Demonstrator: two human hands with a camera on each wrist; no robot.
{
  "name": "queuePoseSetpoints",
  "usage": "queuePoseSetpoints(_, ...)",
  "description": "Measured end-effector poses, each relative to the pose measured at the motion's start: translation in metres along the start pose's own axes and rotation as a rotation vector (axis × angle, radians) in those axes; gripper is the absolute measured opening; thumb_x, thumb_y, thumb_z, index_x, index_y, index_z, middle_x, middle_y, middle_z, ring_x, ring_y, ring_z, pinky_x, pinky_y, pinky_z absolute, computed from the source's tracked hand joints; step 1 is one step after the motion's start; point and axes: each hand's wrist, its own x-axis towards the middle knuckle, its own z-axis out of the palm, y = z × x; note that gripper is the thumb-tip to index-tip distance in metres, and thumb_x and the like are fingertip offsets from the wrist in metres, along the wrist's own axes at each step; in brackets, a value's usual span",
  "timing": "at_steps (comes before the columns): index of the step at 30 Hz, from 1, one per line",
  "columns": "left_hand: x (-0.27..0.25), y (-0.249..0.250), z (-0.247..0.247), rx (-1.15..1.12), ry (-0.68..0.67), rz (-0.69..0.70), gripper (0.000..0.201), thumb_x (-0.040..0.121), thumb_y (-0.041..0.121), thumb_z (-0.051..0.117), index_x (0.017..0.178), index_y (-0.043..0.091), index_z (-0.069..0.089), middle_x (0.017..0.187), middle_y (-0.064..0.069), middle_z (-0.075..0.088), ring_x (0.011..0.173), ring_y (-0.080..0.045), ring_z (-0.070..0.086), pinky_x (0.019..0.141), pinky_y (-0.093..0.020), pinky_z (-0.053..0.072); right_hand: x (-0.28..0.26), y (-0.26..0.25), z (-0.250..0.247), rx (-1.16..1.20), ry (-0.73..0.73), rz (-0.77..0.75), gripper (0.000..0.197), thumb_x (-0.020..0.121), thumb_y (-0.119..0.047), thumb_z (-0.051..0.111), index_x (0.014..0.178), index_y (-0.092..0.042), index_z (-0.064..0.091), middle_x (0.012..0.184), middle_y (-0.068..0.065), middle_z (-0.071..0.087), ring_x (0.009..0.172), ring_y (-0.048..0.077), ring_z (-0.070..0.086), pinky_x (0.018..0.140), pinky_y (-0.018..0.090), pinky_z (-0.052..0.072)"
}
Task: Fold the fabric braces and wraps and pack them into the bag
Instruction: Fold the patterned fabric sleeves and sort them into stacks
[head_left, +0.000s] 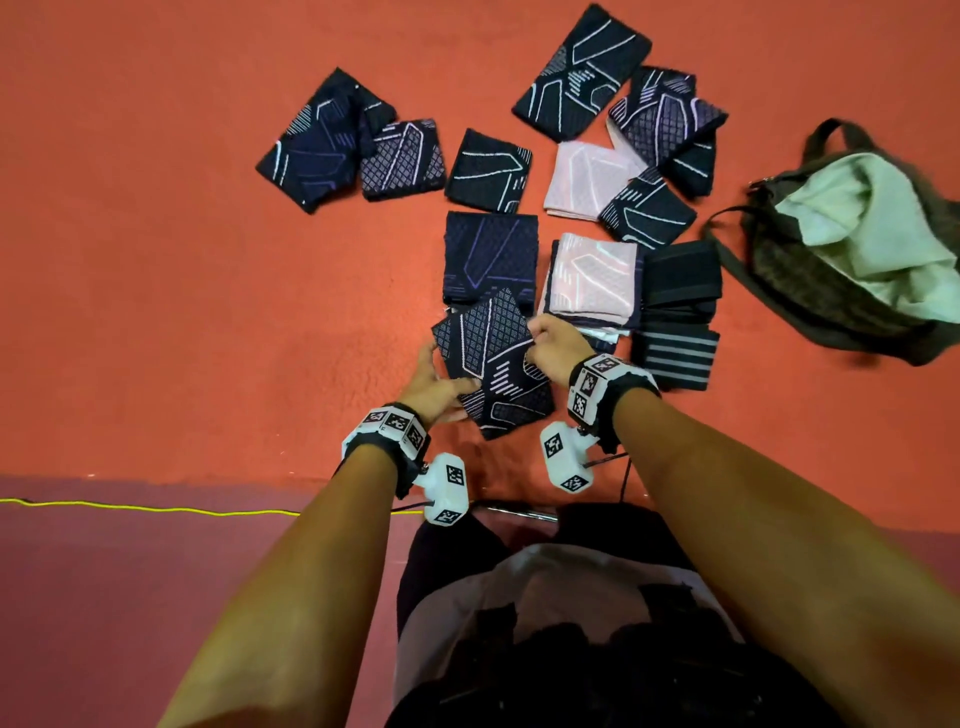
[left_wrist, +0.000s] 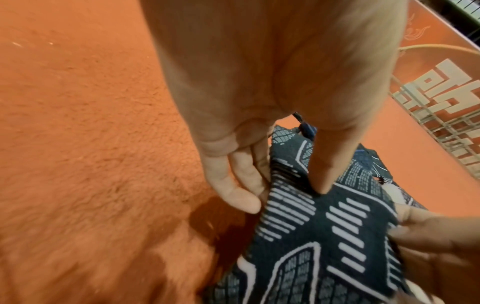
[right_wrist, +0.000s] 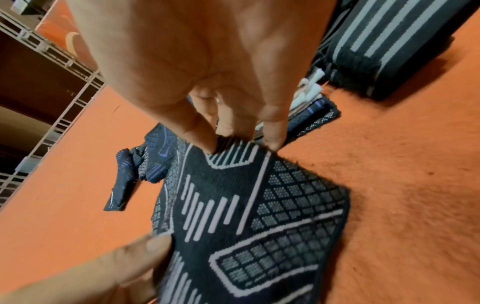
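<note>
Underfoot, an orange carpeted floor (head_left: 156, 234) carries everything, with a darker maroon strip (head_left: 130, 571) along its near edge and a thin yellow cord (head_left: 156, 508) lying across that strip. Next in size, a dark bag (head_left: 831, 291) sits open at the right, well apart from the hands, with a pale green cloth (head_left: 872, 234) bunched in its mouth. Spread over the middle of the floor are the fabric braces: dark ones with white line patterns lie scattered at the far side (head_left: 582, 73), while nearer the person a navy folded stack (head_left: 491, 257), a pink-topped stack (head_left: 595, 278) and a black stack with grey stripes (head_left: 678, 356) sit just beside one another. Closest of all, a dark patterned brace (head_left: 493, 369) lies tilted at the near edge of those stacks, overlapping the navy one. The left hand (head_left: 434, 387) pinches its left edge, thumb on top and fingers (left_wrist: 233, 185) reaching under the fabric. The right hand (head_left: 553, 348) pinches the opposite edge, its grip clamped on the cloth with the fingertips (right_wrist: 205, 142) curled round the hem. Both wrists wear white marker-covered camera mounts (head_left: 597, 384).
</note>
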Motion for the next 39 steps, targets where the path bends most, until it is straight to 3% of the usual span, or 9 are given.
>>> queuePoseSetpoints(5, -0.005, 0.003, -0.003, 0.012, 0.042, 0.114, 0.098, 0.092, -0.007, 0.060, 0.155, 0.047, 0.007, 0.122, -0.005, 0.064, 0.073, -0.012, 0.070, 0.049, -0.023, 0.055, -0.010, -0.007, -0.008, -0.055, -0.006, -0.088, 0.039, 0.075, 0.004, 0.054, 0.102, -0.020, 0.038, 0.077, 0.002, 0.051, 0.066, 0.020, 0.049, 0.064, 0.034, 0.041)
queuePoseSetpoints(9, -0.005, 0.007, -0.009, 0.072, 0.008, 0.115, 0.060, 0.094, -0.003, 0.059, 0.144, 0.027, 0.048, 0.109, -0.008, 0.070, 0.066, -0.007, 0.069, 0.055, -0.021, 0.056, -0.015, -0.004, -0.012, 0.005, -0.035, -0.127, 0.036, 0.074, 0.007, 0.058, 0.083, -0.027, 0.053, 0.064, -0.009, 0.046, 0.058, 0.013, 0.044, 0.062, 0.030, 0.038)
queuePoseSetpoints(12, -0.003, 0.007, -0.010, 0.156, -0.045, 0.053, 0.049, 0.084, 0.008, 0.076, 0.131, 0.014, 0.063, 0.099, -0.009, 0.073, 0.085, -0.021, 0.069, 0.087, -0.036, 0.057, -0.016, 0.000, -0.013, 0.020, -0.087, -0.063, 0.030, 0.073, 0.000, 0.068, 0.067, -0.029, 0.068, 0.066, -0.008, 0.056, 0.063, 0.014, 0.053, 0.069, 0.030, 0.043)
queuePoseSetpoints(15, -0.002, 0.006, -0.005, 0.242, -0.115, -0.009, 0.065, 0.075, -0.004, 0.080, 0.134, 0.010, 0.056, 0.103, -0.014, 0.072, 0.103, -0.032, 0.067, 0.100, -0.046, 0.051, -0.023, 0.005, -0.017, 0.027, -0.147, -0.003, 0.027, 0.073, -0.004, 0.078, 0.086, -0.025, 0.068, 0.070, -0.004, 0.054, 0.064, 0.013, 0.052, 0.062, 0.026, 0.039)
queuePoseSetpoints(19, -0.002, 0.009, 0.005, 0.339, -0.139, -0.005, 0.057, 0.078, -0.015, 0.072, 0.130, 0.001, 0.057, 0.098, -0.012, 0.069, 0.089, -0.024, 0.067, 0.083, -0.028, 0.056, -0.029, 0.009, -0.021, -0.042, -0.225, 0.039, 0.050, 0.068, -0.004, 0.082, 0.111, -0.024, 0.067, 0.109, 0.007, 0.065, 0.100, 0.019, 0.062, 0.085, 0.029, 0.050)
queuePoseSetpoints(23, 0.001, 0.011, 0.013, 0.369, -0.102, 0.053, 0.023, 0.086, -0.004, 0.070, 0.108, 0.004, 0.071, 0.077, 0.000, 0.070, 0.063, -0.006, 0.065, 0.054, -0.013, 0.049, -0.034, 0.013, -0.027, -0.120, -0.208, 0.033, 0.044, 0.067, 0.003, 0.077, 0.105, -0.019, 0.072, 0.102, 0.010, 0.074, 0.101, 0.027, 0.069, 0.092, 0.041, 0.056)
queuePoseSetpoints(27, 0.005, 0.009, 0.020, 0.379, -0.091, 0.062, 0.009, 0.088, 0.007, 0.071, 0.084, 0.014, 0.072, 0.065, 0.008, 0.070, 0.062, -0.006, 0.064, 0.058, -0.015, 0.050, -0.034, 0.023, -0.030, -0.180, -0.135, 0.011, 0.015, 0.074, -0.008, 0.073, 0.073, -0.023, 0.068, 0.091, 0.009, 0.075, 0.096, 0.032, 0.070, 0.087, 0.044, 0.057)
queuePoseSetpoints(32, 0.008, 0.008, 0.034, 0.383, -0.096, 0.084, 0.006, 0.087, 0.010, 0.074, 0.088, 0.004, 0.075, 0.059, 0.009, 0.070, 0.050, 0.001, 0.062, 0.050, -0.010, 0.046, -0.038, 0.037, -0.037, -0.120, -0.008, 0.071, 0.020, 0.078, -0.011, 0.069, 0.074, -0.028, 0.059, 0.091, 0.000, 0.073, 0.088, 0.019, 0.066, 0.078, 0.030, 0.052)
queuePoseSetpoints(39, 0.019, 0.007, 0.056, 0.406, -0.116, 0.072, 0.021, 0.086, 0.024, 0.077, 0.096, 0.006, 0.076, 0.083, 0.001, 0.076, 0.068, -0.003, 0.070, 0.062, -0.011, 0.050, -0.040, 0.062, -0.050, -0.085, -0.005, 0.143, 0.011, 0.086, -0.014, 0.069, 0.077, -0.012, 0.064, 0.077, 0.008, 0.065, 0.086, 0.031, 0.066, 0.083, 0.039, 0.056)
